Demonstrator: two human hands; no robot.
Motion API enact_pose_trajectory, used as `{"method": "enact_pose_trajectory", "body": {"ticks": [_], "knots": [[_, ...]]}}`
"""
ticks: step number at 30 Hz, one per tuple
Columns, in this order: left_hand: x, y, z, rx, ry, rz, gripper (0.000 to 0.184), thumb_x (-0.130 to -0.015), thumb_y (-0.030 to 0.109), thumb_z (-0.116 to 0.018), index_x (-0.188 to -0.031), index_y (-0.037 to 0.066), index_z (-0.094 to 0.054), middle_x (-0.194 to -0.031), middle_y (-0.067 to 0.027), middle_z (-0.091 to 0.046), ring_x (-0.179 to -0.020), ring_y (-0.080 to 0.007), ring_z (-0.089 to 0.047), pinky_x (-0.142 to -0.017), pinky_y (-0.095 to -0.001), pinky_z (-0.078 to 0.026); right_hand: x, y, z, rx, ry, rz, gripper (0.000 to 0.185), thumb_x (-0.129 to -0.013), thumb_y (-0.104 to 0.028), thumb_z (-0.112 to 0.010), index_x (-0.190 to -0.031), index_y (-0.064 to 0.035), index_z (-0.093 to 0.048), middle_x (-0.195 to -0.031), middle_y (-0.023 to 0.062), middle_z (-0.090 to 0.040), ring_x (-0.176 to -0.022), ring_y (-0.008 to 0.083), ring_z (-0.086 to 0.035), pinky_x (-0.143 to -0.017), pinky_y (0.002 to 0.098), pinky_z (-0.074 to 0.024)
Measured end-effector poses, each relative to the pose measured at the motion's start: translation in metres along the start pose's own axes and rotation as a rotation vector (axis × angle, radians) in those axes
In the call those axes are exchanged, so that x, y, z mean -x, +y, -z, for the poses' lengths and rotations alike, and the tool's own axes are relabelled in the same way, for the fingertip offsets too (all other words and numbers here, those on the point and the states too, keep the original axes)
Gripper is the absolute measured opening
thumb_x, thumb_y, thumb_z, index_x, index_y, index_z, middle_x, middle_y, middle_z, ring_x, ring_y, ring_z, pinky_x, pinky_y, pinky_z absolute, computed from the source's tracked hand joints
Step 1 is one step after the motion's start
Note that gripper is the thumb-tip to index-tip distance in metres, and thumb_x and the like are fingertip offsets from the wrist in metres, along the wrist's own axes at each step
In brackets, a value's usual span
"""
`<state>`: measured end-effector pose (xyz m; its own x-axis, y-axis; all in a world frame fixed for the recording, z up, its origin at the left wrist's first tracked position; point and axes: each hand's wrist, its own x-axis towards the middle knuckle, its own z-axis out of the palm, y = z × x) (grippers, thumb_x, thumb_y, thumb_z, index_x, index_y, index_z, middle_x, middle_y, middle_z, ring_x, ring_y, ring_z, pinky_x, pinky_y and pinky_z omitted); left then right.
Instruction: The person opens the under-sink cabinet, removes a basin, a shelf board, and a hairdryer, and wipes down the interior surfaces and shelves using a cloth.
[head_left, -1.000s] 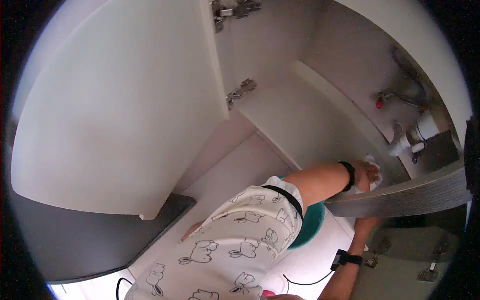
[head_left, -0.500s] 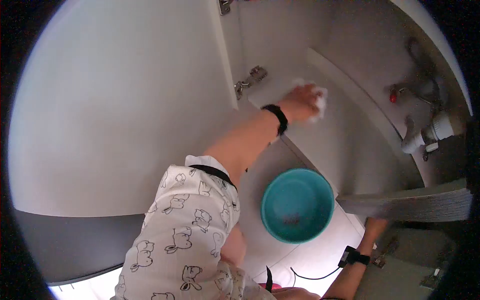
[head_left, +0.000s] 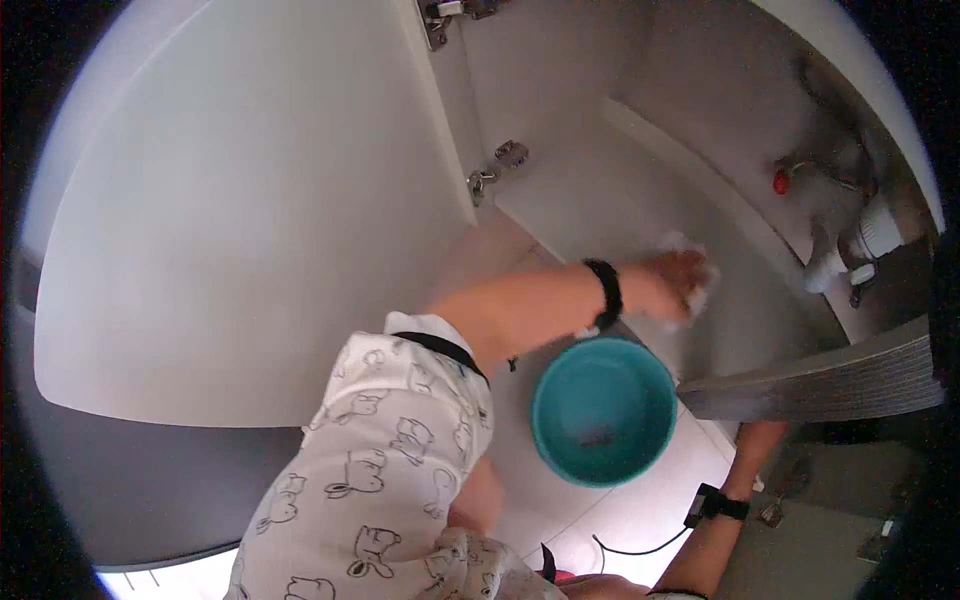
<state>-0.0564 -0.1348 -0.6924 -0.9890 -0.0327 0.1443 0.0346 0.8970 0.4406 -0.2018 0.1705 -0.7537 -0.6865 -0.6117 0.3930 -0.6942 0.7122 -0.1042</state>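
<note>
Open pale cabinet (head_left: 640, 190), door (head_left: 240, 220) at left. Teal basin (head_left: 600, 400) on tiled floor (head_left: 560, 515). Left hand (head_left: 662, 287) grips white cloth (head_left: 708, 288), bunched, motion-blurred, over cabinet's bottom panel (head_left: 745, 320). Right hand (head_left: 764, 436) by cabinet edge, partly hidden; grip unclear. White drainpipe (head_left: 868, 238) far right.

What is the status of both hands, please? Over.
Left hand holds white cloth over cabinet base. Right hand by cabinet edge, partly hidden. Teal basin outside, not blocking cloth.
</note>
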Motion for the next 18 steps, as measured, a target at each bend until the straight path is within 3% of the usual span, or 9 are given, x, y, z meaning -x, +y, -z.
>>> {"method": "enact_pose_trajectory", "body": {"ticks": [3,6,8,10,12,14,16,18], "knots": [[-0.03,0.03,-0.047,-0.276,-0.072,-0.295,0.058,-0.076,0.031,-0.049,-0.126,0.003,-0.038,-0.135,-0.0169,-0.031,-0.126,-0.0294,-0.027,-0.104,-0.0374,-0.023,0.002,0.011,-0.009,0.064,0.101,0.16,0.038,-0.076,-0.011,-0.054,-0.112,0.0002,-0.051,-0.117,0.0195,-0.05,-0.105,0.0376,-0.047,-0.092,0.0417,-0.0354],[-0.039,0.05,-0.043,-0.169,0.073,-0.413,0.058,-0.077,0.032,-0.048,-0.127,0.005,-0.038,-0.131,-0.0164,-0.035,-0.125,-0.0284,-0.03,-0.103,-0.0374,-0.025,0.009,0.02,-0.01,0.026,0.055,0.04,0.039,-0.077,-0.012,-0.054,-0.113,0.0002,-0.05,-0.118,0.0191,-0.049,-0.106,0.0364,-0.046,-0.093,0.0408,-0.0345],[-0.04,0.041,-0.01,-0.081,-0.148,-0.321,0.056,-0.077,0.035,-0.047,-0.127,0.009,-0.039,-0.13,-0.0147,-0.036,-0.124,-0.0282,-0.032,-0.103,-0.0374,-0.026,0.011,0.022,-0.011,0.025,0.037,0.012,0.039,-0.077,-0.012,-0.054,-0.114,0.0002,-0.05,-0.119,0.0189,-0.049,-0.108,0.0357,-0.045,-0.094,0.0403,-0.0338],[-0.034,0.01,0.009,-0.041,-0.058,-0.096,0.055,-0.077,0.037,-0.047,-0.126,0.013,-0.041,-0.132,-0.013,-0.036,-0.125,-0.0276,-0.031,-0.104,-0.0363,-0.024,0.012,0.023,-0.013,0.03,0.027,0.0,0.04,-0.077,-0.013,-0.054,-0.115,0.0002,-0.049,-0.12,0.0186,-0.048,-0.109,0.0349,-0.045,-0.094,0.0397,-0.0332],[-0.041,-0.047,0.003,-0.229,0.139,-0.053,0.055,-0.077,0.034,-0.054,-0.125,0.011,-0.041,-0.129,-0.0138,-0.04,-0.12,-0.0313,-0.036,-0.101,-0.0395,-0.03,0.013,0.025,-0.014,0.034,0.019,-0.005,0.041,-0.077,-0.013,-0.054,-0.115,0.0002,-0.048,-0.121,0.0183,-0.048,-0.11,0.0342,-0.044,-0.095,0.0391,-0.0325],[-0.031,-0.082,0.036,-0.265,0.05,0.083,0.054,-0.078,0.04,-0.045,-0.125,0.014,-0.042,-0.137,-0.0098,-0.03,-0.125,-0.0255,-0.031,-0.104,-0.038,-0.024,0.017,0.031,-0.013,0.048,0.019,-0.007,0.041,-0.078,-0.013,-0.055,-0.116,0.0002,-0.048,-0.121,0.018,-0.047,-0.111,0.0334,-0.043,-0.096,0.0385,-0.0319],[-0.02,-0.123,0.053,-0.138,0.16,0.39,0.052,-0.08,0.043,-0.04,-0.123,0.015,-0.044,-0.14,-0.0075,-0.027,-0.126,-0.0223,-0.029,-0.104,-0.0374,-0.023,0.02,0.035,-0.014,0.064,0.012,-0.003,0.042,-0.078,-0.014,-0.055,-0.116,0.0002,-0.047,-0.122,0.0178,-0.047,-0.112,0.0326,-0.043,-0.096,0.0379,-0.0312],[-0.016,-0.147,0.073,-0.146,0.172,0.447,0.053,-0.079,0.044,-0.041,-0.125,0.016,-0.043,-0.14,-0.0081,-0.027,-0.126,-0.024,-0.029,-0.104,-0.04,-0.022,0.023,0.039,-0.016,0.082,0.007,0.009,0.042,-0.078,-0.014,-0.055,-0.117,0.0001,-0.046,-0.123,0.0175,-0.046,-0.113,0.0319,-0.042,-0.097,0.0373,-0.0306]]}}
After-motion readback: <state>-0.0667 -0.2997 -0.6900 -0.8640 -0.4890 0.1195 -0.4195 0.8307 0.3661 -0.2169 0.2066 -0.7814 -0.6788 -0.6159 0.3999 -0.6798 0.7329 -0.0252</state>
